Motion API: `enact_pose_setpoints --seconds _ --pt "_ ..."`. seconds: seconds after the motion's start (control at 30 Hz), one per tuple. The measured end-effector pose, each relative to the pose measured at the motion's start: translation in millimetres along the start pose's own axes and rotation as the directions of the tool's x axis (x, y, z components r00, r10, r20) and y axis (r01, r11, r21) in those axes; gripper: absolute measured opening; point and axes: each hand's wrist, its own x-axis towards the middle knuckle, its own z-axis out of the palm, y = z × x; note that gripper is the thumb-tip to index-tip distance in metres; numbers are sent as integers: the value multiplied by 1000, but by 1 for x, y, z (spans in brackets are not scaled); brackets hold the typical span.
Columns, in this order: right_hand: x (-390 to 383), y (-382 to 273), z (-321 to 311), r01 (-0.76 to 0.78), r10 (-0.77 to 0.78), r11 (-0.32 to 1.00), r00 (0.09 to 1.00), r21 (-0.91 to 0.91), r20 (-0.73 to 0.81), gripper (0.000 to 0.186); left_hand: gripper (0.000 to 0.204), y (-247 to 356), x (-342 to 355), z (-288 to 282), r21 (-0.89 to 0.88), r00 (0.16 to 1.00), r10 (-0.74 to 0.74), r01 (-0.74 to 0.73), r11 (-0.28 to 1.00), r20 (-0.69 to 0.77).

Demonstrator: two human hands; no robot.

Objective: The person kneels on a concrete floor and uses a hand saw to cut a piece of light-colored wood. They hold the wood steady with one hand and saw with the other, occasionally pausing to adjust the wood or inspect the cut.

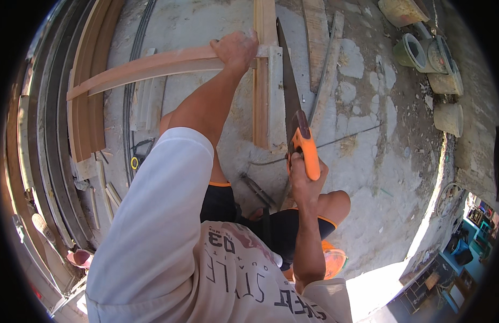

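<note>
My left hand (236, 51) is closed over a long wooden board (163, 60) near its right end. This board lies crosswise, its left end resting on several stacked planks (93, 107), its right end over upright-lying timber (261, 102). In my right hand (307, 180) is a handsaw, gripped by its orange handle (308, 153). The saw's dark blade (288, 75) points away from me, just right of the board's end and alongside a pale timber edge (276, 102). Whether its teeth touch the wood, I cannot tell.
Long dark beams (44, 129) run along the left. A tape measure (134, 162) with yellow on it lies on the concrete floor (362, 156). Loose planks (316, 43) lie right of the saw. Several dirty buckets (413, 52) stand at the far right.
</note>
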Motion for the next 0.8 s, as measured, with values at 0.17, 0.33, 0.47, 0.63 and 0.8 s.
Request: enact_pose_setpoints --seconds 0.17,0.33,0.47,0.63,0.8 --pt "-29 13 -6 9 -9 1000 1000 -1 -20 21 61 -4 0 10 -4 997 10 -10 1000 -73" --pt "-160 41 -57 -9 7 999 998 -34 -61 29 60 0 -3 -2 8 1000 -26 26 1000 8" --pt "-92 35 -42 32 -32 999 999 -7 30 26 59 5 -4 5 24 999 6 -5 1000 -38" --pt "0 -10 8 38 -38 999 997 -8 62 14 60 -6 1 7 11 995 10 -9 1000 -103" --pt "-136 40 -45 -21 21 999 1000 -37 7 22 59 -3 -2 11 28 998 4 -2 1000 -70"
